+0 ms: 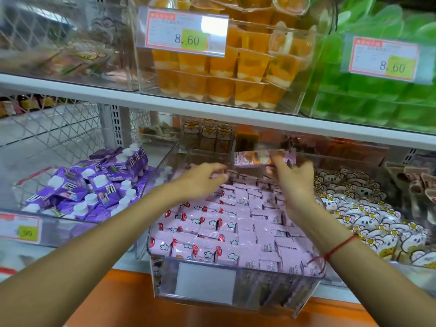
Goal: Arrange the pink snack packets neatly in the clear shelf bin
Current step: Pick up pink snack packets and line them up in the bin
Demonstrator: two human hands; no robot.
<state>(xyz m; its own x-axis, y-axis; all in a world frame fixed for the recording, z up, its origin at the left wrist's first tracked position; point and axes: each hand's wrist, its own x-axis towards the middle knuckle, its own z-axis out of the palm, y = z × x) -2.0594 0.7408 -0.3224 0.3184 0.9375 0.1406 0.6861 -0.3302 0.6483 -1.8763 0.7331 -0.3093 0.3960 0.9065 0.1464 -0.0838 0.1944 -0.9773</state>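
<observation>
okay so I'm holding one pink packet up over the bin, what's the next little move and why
Probably lower the raised packet in your right hand into the back of the clear bin, in line with the rows. The pink packets in front already lie in neat rows, and your left hand is at the back, seemingly making room.

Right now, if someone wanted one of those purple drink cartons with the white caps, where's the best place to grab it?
Take a top purple drink carton by its two flat sides, just below the white cap, coming from above. The cartons lie jumbled and tilted in their clear bin, so only the upper ones are free.
</observation>
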